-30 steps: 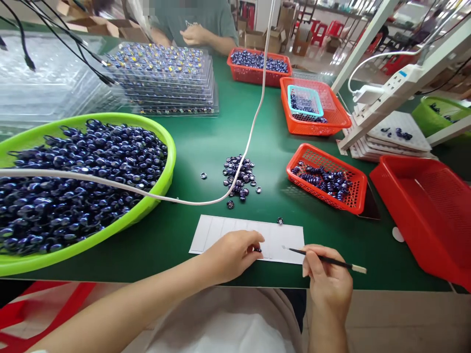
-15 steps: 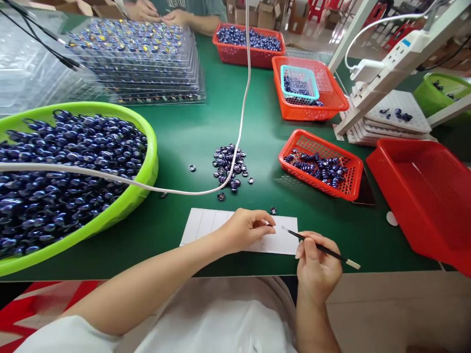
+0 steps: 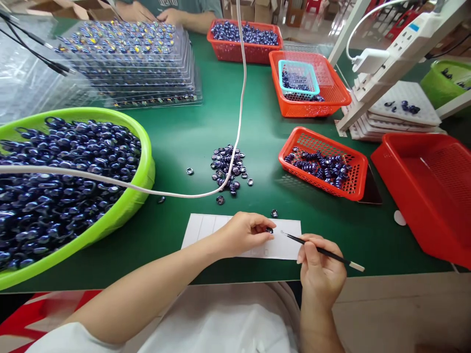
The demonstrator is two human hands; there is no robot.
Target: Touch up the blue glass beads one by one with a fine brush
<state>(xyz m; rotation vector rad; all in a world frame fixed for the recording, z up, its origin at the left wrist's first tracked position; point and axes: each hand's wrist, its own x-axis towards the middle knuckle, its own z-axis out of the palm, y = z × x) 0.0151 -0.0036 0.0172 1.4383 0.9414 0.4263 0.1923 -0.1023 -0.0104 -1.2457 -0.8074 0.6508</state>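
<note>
My left hand (image 3: 245,234) pinches a small dark shiny piece (image 3: 270,230) between thumb and fingertips, above a white card (image 3: 198,226) with ruled lines. Held like a pen in my right hand (image 3: 323,262) is a thin black stick tool (image 3: 330,253) with a pale rear end. Its narrow tip points left at the piece, with a small gap between them; what the tip carries is too small to tell. One loose dark piece (image 3: 274,214) lies just beyond the card. Farther off is a loose pile of similar pieces (image 3: 225,164).
A green basin (image 3: 150,162) full of dark glossy pieces stands at left, stacked clear trays (image 3: 191,93) behind it. Red baskets (image 3: 362,181) and a red bin (image 3: 415,215) are at right. A white cable (image 3: 176,195) crosses the table. Opposite, another person's hands (image 3: 171,17) show.
My left hand has turned the dark piece so that more of it shows. The tool's tip stays close by. The whole view has shifted slightly.
</note>
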